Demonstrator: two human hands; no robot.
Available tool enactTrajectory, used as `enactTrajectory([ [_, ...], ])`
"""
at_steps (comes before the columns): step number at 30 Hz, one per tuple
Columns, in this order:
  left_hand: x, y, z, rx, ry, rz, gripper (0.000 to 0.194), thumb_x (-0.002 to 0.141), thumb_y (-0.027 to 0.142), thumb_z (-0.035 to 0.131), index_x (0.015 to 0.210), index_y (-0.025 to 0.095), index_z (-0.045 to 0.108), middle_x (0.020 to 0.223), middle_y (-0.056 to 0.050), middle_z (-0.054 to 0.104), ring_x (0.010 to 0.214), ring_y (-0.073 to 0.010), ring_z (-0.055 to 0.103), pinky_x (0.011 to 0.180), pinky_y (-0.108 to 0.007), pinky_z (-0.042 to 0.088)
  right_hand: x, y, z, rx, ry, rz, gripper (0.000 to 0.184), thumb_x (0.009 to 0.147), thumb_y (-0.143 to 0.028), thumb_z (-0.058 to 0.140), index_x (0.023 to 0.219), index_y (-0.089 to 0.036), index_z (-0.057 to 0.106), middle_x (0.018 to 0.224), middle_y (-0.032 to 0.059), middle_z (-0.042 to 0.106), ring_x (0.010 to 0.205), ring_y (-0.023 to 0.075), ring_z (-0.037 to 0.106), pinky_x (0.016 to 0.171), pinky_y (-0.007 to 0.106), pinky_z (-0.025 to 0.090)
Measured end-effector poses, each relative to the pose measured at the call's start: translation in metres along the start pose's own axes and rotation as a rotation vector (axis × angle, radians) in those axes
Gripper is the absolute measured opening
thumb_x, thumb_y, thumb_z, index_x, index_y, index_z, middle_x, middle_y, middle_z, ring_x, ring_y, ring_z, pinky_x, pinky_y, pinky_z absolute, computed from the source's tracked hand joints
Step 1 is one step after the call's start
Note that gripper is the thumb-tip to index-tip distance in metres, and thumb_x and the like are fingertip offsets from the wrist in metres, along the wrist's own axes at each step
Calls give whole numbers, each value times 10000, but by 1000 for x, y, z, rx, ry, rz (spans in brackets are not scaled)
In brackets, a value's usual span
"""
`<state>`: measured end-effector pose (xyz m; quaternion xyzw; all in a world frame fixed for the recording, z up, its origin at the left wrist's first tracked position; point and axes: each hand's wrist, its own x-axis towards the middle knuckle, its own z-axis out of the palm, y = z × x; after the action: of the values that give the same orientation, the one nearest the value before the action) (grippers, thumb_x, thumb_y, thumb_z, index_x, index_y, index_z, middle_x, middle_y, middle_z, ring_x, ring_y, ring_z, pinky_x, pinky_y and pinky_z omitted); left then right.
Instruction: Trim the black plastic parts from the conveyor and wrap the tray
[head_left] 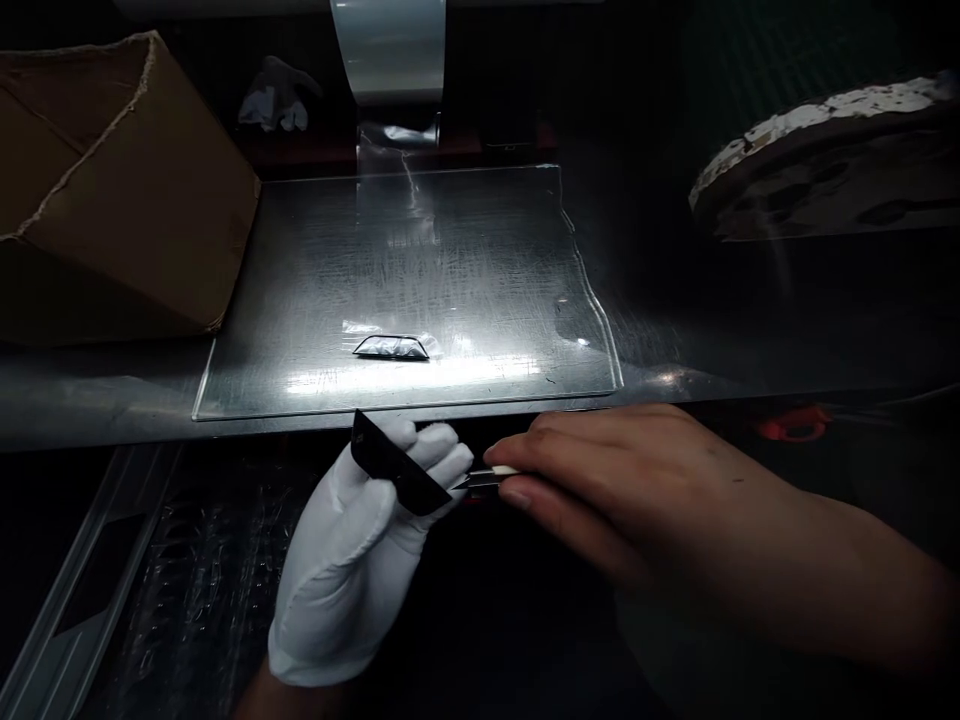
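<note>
**Gloved left, bare right: dark pc meets fine point over desk's edge**

A worker's left hand (337,570), in a white glove, grips a black trapezoidal plate (397,470) btwn thumb and fingers, tilted in front of the desk (90,400). The bare right hand (637,480) pinches a slim pointed tool (480,479) w/ a pale section near the fingertips, its dark tip at the plate's lower R corner; whether tip and plate touch, can't tell. The hands are apart, close together, each closed on its own item.

As for progress, the plate is off the desk and in hand w/ the tool up to its edge; its visible face looks uniformly dark, so no finished or unfinished portion can be made out. How much work is done vs. left, can't tell.

Just beyond, on a scratched clear sheet (465,260), lies a small black-rimmed trapezoidal film pc (391,347), crinkled and shiny inside. A cardboard box (142,190) stands at L; a pale strip (390,50) hangs at the back, nr a crumpled white item (277,100). Red-handled scissors, prob. (795,423), sit in shadow at R. Clear molded plastic packaging (202,580) shows below, at lower L.
</note>
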<state>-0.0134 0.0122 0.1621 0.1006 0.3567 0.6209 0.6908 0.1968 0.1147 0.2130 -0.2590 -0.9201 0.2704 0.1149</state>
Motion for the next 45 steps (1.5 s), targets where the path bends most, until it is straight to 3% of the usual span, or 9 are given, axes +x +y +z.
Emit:
enactTrajectory([
  [9, 0, 4, 1, 12, 39, -9, 191, 977, 232, 692, 1149, 241, 774, 1157, -19, 831, 1104, -204, 774, 993, -288, 616, 9, -7, 4, -83, -101, 36, 281, 1091, -321, 493, 1042, -210, 746, 806, 7, 720, 648, 156, 647, 619, 291, 473],
  [16, 1, 5, 2, 84, 80, 9, 215, 927, 240, 759, 1142, 231, 759, 1128, -27, 832, 1099, -219, 776, 1018, -317, 609, 11, -8, 7, -182, -85, -22, 318, 1110, -315, 462, 1003, -195, 736, 762, -7, 680, 599, 137, 588, 546, 295, 366],
  [22, -1, 1, 1, 147, 133, 26, 231, 970, 226, 696, 1196, 211, 743, 1188, -72, 814, 1154, -224, 755, 1042, -292, 590, 7, -6, 7, -268, -135, -56, 84, 1018, -203, 612, 978, -211, 685, 749, -32, 651, 573, 133, 542, 522, 296, 302],
  [27, -3, 1, 3, 200, 153, 41, 224, 964, 223, 705, 1183, 208, 752, 1206, -90, 808, 1160, -236, 753, 1024, -293, 605, 4, -5, 8, -285, -155, -57, 47, 992, -192, 635, 968, -221, 664, 741, -41, 630, 559, 136, 522, 507, 301, 275],
  [33, -3, -1, 1, 284, 141, 120, 206, 951, 234, 731, 1153, 253, 766, 1180, -40, 818, 1153, -224, 756, 1031, -298, 608, 5, -6, 9, -208, -162, -16, 219, 1081, -303, 527, 951, -222, 683, 739, -27, 644, 549, 140, 542, 502, 308, 300],
  [40, -10, -7, -4, 593, 132, 333, 227, 903, 241, 796, 1121, 304, 787, 1150, 14, 824, 1159, -241, 755, 1034, -346, 626, 4, -14, 7, 53, -206, 142, 258, 1094, -328, 503, 947, -248, 699, 832, -38, 721, 612, 128, 627, 573, 275, 456],
  [45, -9, -8, -11, 428, 40, 362, 238, 918, 263, 781, 1153, 299, 769, 1185, 9, 818, 1161, -230, 753, 1068, -384, 606, -6, -3, 1, 70, -57, 122, 204, 1084, -326, 533, 1113, -260, 724, 982, -4, 783, 801, 163, 731, 694, 276, 539],
])
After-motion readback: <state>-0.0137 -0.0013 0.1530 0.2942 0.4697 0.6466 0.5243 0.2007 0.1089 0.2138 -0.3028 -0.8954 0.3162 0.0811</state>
